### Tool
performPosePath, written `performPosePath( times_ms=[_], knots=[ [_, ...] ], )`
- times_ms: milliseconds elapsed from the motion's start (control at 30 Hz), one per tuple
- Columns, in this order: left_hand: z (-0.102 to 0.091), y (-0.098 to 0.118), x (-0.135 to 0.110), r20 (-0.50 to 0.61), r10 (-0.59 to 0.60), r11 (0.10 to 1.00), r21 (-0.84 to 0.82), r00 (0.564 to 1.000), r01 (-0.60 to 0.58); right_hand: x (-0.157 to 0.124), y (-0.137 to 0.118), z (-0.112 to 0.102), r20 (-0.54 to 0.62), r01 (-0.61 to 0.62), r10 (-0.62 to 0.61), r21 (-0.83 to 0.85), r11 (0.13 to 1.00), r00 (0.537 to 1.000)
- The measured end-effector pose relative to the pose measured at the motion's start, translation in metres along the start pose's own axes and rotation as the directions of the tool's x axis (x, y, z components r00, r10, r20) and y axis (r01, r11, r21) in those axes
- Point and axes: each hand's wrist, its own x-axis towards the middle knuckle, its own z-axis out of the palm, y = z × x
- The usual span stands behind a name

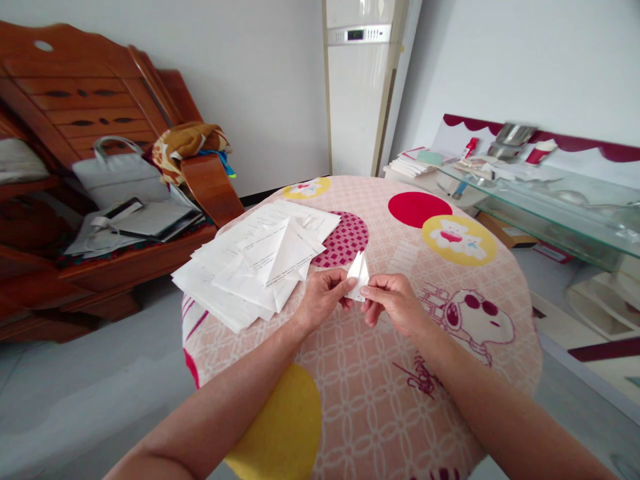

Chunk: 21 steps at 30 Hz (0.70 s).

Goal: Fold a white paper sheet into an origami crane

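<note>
Between my two hands is a small piece of folded white paper [358,272], its pointed top standing up above my fingers. My left hand [326,293] pinches its left side with the thumb in front. On the opposite edge, my right hand [393,299] grips the paper between thumb and fingers. Both hands are just above the patterned tablecloth [350,373]. Left of them lies a spread pile of printed white sheets [220,267], with a creased, partly folded sheet [283,252] on top. The fingers hide the lower sides of the folded paper.
The cloth covers a round table. A wooden bench [90,87] at left holds a grey bag [113,173] and a bunched brown blanket [193,140]. A glass shelf unit [550,207] with small items stands at right. A tall white air conditioner [357,100] is behind.
</note>
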Motion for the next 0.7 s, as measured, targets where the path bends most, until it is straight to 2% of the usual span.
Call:
performPosePath(
  times_ms=[167, 367, 567, 700],
  knots=[
    [-0.0021, -0.0043, -0.0003, -0.057, 0.019, 0.996, 0.093, 0.998, -0.014, -0.0008, -0.0003, 0.0021, -0.005, -0.013, 0.012, -0.02, 1.0, 1.0],
    [0.0016, -0.0012, 0.0003, 0.043, -0.03, 0.999, -0.039, 0.999, 0.031, -0.0011, -0.0008, 0.0005, -0.061, 0.041, -0.044, -0.049, 0.998, 0.997],
    [-0.0013, -0.0018, 0.0021, -0.005, -0.05, 0.998, 0.04, 0.999, 0.05, 0.0016, 0.0031, 0.0012, -0.055, 0.029, -0.03, -0.029, 0.999, 0.998],
    [-0.0043, -0.0012, 0.0044, 0.031, -0.038, 0.999, -0.027, 0.999, 0.038, 0.003, 0.0035, -0.001, -0.047, 0.039, -0.04, -0.021, 0.999, 0.998]
  ],
)
